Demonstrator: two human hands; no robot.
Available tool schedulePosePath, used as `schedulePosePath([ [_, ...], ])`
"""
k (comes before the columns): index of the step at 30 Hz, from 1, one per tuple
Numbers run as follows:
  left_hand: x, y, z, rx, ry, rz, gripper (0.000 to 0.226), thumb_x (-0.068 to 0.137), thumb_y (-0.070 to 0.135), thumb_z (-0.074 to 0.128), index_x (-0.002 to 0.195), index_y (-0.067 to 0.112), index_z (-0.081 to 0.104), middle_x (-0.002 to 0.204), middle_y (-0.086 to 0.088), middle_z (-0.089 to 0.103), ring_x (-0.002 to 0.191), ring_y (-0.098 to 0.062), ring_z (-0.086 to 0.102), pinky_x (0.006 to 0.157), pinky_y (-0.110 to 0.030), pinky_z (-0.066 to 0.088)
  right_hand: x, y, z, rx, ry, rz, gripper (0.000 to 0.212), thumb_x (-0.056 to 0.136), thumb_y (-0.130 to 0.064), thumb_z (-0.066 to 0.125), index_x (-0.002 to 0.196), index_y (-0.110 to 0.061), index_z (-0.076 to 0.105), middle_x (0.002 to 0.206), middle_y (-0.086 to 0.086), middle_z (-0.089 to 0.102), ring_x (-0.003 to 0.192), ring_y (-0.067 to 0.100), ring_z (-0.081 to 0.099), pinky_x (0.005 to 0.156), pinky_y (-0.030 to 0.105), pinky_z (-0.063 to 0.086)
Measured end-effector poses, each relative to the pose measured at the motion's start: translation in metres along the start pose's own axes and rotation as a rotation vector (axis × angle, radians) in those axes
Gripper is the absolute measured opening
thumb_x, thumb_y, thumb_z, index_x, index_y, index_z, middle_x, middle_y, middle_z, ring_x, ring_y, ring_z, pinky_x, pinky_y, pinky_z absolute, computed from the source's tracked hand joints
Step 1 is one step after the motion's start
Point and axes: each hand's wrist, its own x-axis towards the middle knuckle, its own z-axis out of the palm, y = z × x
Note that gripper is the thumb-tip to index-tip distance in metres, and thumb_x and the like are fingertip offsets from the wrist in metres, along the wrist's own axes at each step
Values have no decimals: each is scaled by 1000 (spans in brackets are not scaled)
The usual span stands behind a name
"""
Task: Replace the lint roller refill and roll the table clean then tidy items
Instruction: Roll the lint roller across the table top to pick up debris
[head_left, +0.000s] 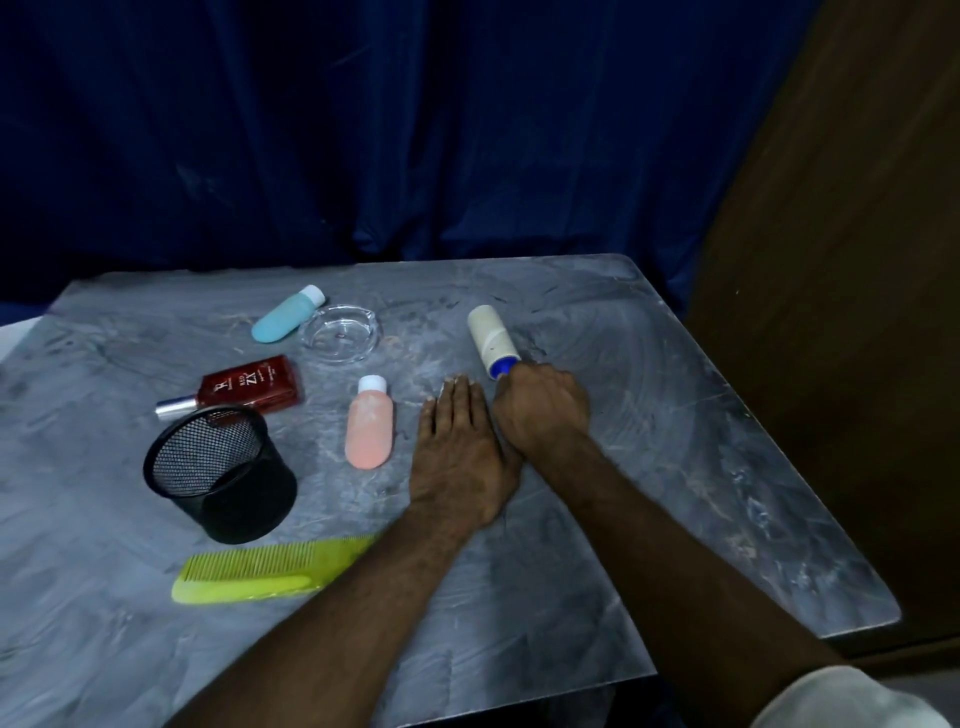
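The lint roller (491, 339) lies against the grey marbled table (675, 415), its cream roll pointing away from me and a blue end just showing. My right hand (540, 410) grips its handle, which the curled fingers hide. My left hand (460, 452) rests flat on the table beside the right one, fingers straight, holding nothing. A small pale scrap shows at its fingertips.
Left of my hands lie a pink bottle (370, 425), a clear glass dish (340, 332), a blue bottle (287, 315), a red perfume bottle (244, 389), a tipped black mesh cup (221, 473) and a green comb (270, 570). A blue curtain hangs behind; a brown panel stands at right.
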Motion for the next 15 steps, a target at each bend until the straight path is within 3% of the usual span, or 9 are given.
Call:
schedulePosePath([
  [7, 0, -2, 2, -2, -5, 12, 87, 107, 57, 31, 169, 3, 3, 179, -17, 2, 167, -30, 1, 134, -46, -1, 1, 0, -1, -14, 7, -12, 34, 98, -31, 49, 111, -7, 70, 111, 14, 73, 103, 31, 70, 85, 34, 51],
  [15, 4, 1, 6, -32, 21, -21, 87, 107, 62, 26, 170, 6, 6, 179, -13, 4, 167, -27, 2, 135, -45, 0, 18, 58, -11, 9, -17, 194, 34, 99, -32, 52, 114, -7, 69, 113, 15, 72, 104, 34, 69, 85, 36, 51],
])
